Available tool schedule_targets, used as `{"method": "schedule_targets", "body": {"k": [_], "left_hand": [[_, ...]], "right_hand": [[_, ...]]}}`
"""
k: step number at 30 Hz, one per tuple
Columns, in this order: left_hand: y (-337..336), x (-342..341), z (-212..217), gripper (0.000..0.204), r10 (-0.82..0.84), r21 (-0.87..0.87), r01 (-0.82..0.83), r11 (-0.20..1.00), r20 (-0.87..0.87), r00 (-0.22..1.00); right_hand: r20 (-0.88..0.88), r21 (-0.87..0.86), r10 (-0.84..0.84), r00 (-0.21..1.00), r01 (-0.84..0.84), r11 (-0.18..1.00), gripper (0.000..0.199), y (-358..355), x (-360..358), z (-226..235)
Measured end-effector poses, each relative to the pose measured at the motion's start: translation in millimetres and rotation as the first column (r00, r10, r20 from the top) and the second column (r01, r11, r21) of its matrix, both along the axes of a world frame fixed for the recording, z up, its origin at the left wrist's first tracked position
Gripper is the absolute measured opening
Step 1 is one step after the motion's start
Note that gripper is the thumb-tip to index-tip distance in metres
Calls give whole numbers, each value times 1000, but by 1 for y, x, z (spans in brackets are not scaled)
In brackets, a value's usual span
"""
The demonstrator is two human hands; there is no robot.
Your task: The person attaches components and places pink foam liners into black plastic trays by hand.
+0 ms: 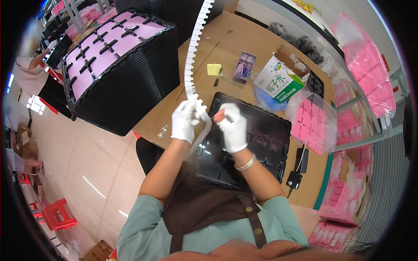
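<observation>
My left hand (185, 120), in a white glove, grips a long white toothed strip (192, 52) that rises up and away over the table. My right hand (231, 126), also gloved, is closed on the strip's lower end, pinching something small against it. Both hands hover above a black compartmented tray (270, 139) lying on the brown cardboard-covered table (226, 43). The loose tail of the strip hangs down between my hands toward the tray's near edge.
A tall stack of black trays topped with pink sheets (115, 48) stands at the left. A phone (244, 66), a yellow note pad (214, 69), a carton box (278, 78), a bag of pink parts (313, 119) and a charger (298, 167) sit on the table. Red stools (56, 214) stand on the floor.
</observation>
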State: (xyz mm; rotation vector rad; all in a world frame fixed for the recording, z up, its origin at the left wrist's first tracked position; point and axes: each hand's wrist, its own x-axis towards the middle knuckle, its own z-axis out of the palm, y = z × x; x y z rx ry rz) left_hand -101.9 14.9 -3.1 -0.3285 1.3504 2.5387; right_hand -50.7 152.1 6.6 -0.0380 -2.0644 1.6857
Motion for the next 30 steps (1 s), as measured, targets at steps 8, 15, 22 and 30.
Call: {"method": "schedule_targets", "body": {"k": [8, 15, 22, 30], "left_hand": [[-24, -3, -4, 19, 121, -181, -128, 975, -46, 992], [-20, 2, -3, 18, 103, -234, -127, 964, -111, 989], [-10, 9, -3, 20, 64, -229, -89, 969, -113, 992], [-6, 15, 4, 21, -58, -201, 46, 979, -57, 997]], "right_hand": [[380, 579, -79, 922, -170, 798, 4, 79, -70, -52], [382, 784, -342, 859, -105, 611, 33, 59, -73, -43], [286, -193, 327, 901, -281, 940, 18, 12, -32, -18], [309, -308, 262, 914, -164, 937, 9, -10, -14, -12]]}}
